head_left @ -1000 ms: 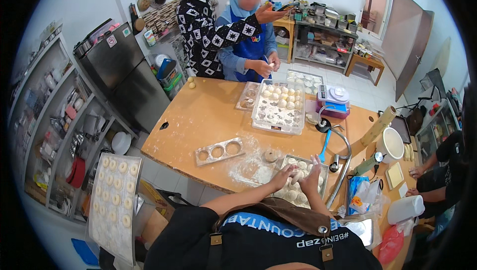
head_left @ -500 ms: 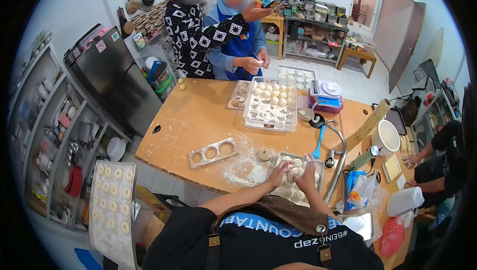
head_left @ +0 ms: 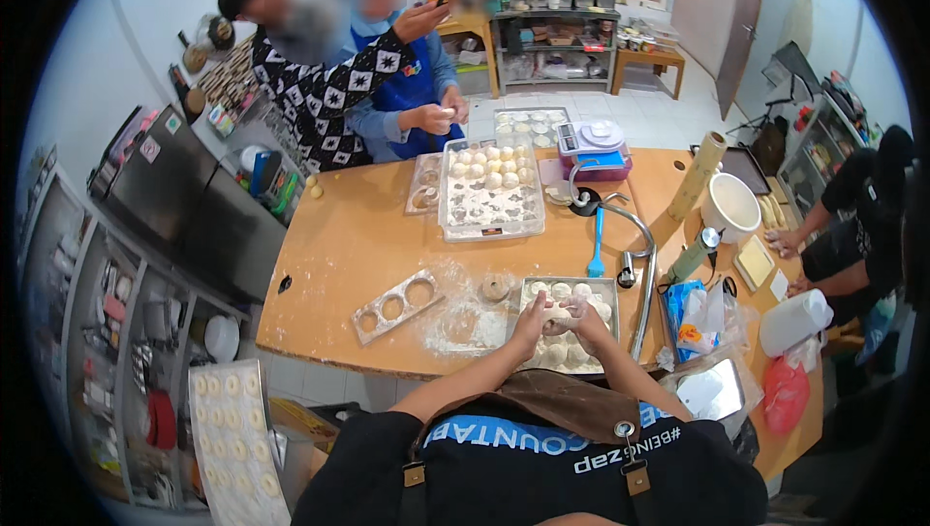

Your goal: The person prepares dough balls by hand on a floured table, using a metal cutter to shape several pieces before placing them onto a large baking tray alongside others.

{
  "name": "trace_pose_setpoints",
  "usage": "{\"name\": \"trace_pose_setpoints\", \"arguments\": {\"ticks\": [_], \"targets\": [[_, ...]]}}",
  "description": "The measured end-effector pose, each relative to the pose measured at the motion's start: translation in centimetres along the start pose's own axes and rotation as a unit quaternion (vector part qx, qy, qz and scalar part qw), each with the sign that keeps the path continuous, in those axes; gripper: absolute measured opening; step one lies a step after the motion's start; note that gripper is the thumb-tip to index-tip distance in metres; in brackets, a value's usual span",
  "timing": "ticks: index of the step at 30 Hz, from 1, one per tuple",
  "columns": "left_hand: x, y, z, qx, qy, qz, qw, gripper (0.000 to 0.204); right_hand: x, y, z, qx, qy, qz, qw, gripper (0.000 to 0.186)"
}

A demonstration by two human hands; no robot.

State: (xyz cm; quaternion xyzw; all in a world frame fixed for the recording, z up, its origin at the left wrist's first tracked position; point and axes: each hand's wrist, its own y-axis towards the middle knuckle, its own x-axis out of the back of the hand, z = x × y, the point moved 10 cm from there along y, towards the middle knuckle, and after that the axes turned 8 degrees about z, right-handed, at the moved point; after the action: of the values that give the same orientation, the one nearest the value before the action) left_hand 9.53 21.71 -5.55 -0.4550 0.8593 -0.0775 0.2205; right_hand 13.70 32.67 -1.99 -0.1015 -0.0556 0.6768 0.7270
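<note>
Both my hands are close together over a floured metal tray (head_left: 616, 295) at the table's front edge. Between them is a pale dough ball (head_left: 556, 314), partly covered by fingers. My left hand (head_left: 529, 324) grips its left side with the thumb up, while the curled fingers of my right hand (head_left: 585, 320) press on it from the right. Round dough balls (head_left: 562, 291) sit in the tray beneath and behind my hands. Left of the tray, a small round cutter (head_left: 495, 288) rests by scattered flour (head_left: 463, 323), and a board with three round holes (head_left: 395, 307) lies beyond that.
A clear box of dough balls (head_left: 491, 232) stands farther back, near two people. A blue brush (head_left: 597, 245) and curved metal pipe (head_left: 647, 298) lie right of the tray. White tub (head_left: 731, 206) and jug (head_left: 794, 323) stand right. Ring-shaped dough fills a tray (head_left: 232, 429) lower left.
My right hand's fingers, raised and spread before, have curled in around the dough ball. My hands are closer together. The whole view has shifted, with the far people now farther left.
</note>
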Motion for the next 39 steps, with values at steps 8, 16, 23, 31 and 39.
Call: {"name": "trace_pose_setpoints", "arguments": {"ticks": [8,16,23,31,39], "targets": [[-1.8,0.4,-1.5,0.05,0.02,0.032,0.998,0.066,-2.2,1.0,-2.1,-0.051,0.268,0.142,0.952,0.039],[1.3,3.2,0.4,-0.065,-0.044,-0.059,0.995,0.057,0.5,1.7,2.7,0.079,0.017,-0.186,0.979,0.048],[-2.3,1.4,-2.8,0.064,0.057,0.018,0.996,0.058,-0.4,3.5,-0.4,-0.031,0.037,0.014,0.999,0.037],[-0.5,3.1,-3.3,0.037,0.075,0.004,0.997,0.059,-2.1,3.6,1.0,-0.01,0.059,0.004,0.998,0.038],[-1.5,3.7,-3.6,0.009,-0.026,-0.032,0.999,0.062,0.8,3.8,1.2,0.063,0.147,-0.139,0.977,0.035]]}}
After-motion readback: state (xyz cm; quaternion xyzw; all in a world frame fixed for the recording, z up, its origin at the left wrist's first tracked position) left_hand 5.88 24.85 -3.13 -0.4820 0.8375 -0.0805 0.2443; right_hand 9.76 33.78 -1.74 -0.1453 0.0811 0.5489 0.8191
